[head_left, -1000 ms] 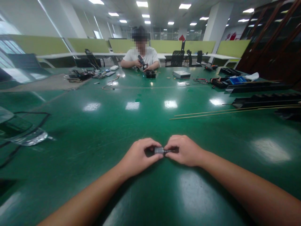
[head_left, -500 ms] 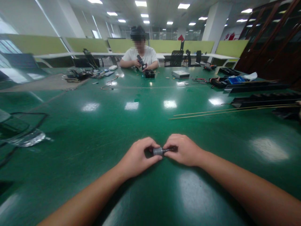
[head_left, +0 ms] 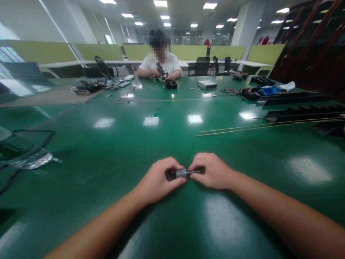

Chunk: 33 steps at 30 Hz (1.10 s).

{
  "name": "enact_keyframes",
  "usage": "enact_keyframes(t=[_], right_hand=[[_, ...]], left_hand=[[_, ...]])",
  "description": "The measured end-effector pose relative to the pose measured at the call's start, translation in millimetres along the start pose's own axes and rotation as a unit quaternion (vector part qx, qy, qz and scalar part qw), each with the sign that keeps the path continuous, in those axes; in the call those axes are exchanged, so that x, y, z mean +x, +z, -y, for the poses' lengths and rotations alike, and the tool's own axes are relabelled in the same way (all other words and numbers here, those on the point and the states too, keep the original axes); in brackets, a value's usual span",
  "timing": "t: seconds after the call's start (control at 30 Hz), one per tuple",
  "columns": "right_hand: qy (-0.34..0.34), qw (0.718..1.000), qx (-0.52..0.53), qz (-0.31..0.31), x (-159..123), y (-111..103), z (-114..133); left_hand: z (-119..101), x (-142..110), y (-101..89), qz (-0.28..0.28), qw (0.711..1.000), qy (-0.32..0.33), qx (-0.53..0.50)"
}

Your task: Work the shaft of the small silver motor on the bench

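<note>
Above the near part of the green table, my two hands meet over one small tool part. It is a short grey metal cylinder with a thin dark shaft sticking out to the right. My left hand curls its thumb and fingers around the cylinder's left end, hiding that end. The thumb and forefinger of my right hand pinch the shaft just right of the cylinder. The shaft's far end is partly hidden in that hand, and the part's exact kind cannot be made out.
Two thin rods extend from the right. Long black trays and a blue package lie there. Clear plastic and black cable are at left. Across the table, a person handles a dark tool.
My right hand has shifted very slightly to the right and up along the shaft. The left hand keeps its hold on the cylinder, hardly moved.
</note>
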State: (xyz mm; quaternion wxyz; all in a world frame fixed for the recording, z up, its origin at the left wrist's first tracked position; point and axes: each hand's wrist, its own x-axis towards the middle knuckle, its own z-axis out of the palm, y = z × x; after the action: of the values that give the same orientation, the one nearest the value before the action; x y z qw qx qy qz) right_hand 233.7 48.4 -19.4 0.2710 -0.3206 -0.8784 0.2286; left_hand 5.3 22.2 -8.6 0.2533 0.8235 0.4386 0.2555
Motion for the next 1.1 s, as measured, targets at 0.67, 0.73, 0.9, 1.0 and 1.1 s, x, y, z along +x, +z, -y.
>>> enact_keyframes(t=[0.67, 0.73, 0.9, 1.0, 1.1], right_hand=[[0.032, 0.999, 0.024, 0.014, 0.3, -6.7, -2.7], [0.036, 0.999, 0.028, 0.018, 0.7, -8.5, -3.1], [0.059, 0.996, 0.048, 0.034, 0.6, -14.1, -6.0], [0.067, 0.996, 0.050, 0.039, 0.4, -16.6, -8.7], [0.074, 0.995, 0.053, 0.040, 0.3, -17.6, -11.3]], left_hand=[[1.2, -1.8, -1.0, -0.002, 1.000, 0.000, -0.002], [0.9, -1.3, -1.3, -0.001, 1.000, -0.001, 0.000], [0.2, -0.5, -1.6, 0.000, 1.000, 0.001, -0.003], [-0.1, -0.8, -1.7, -0.001, 1.000, 0.000, -0.006], [-0.9, -1.1, -2.2, -0.001, 1.000, -0.003, -0.008]])
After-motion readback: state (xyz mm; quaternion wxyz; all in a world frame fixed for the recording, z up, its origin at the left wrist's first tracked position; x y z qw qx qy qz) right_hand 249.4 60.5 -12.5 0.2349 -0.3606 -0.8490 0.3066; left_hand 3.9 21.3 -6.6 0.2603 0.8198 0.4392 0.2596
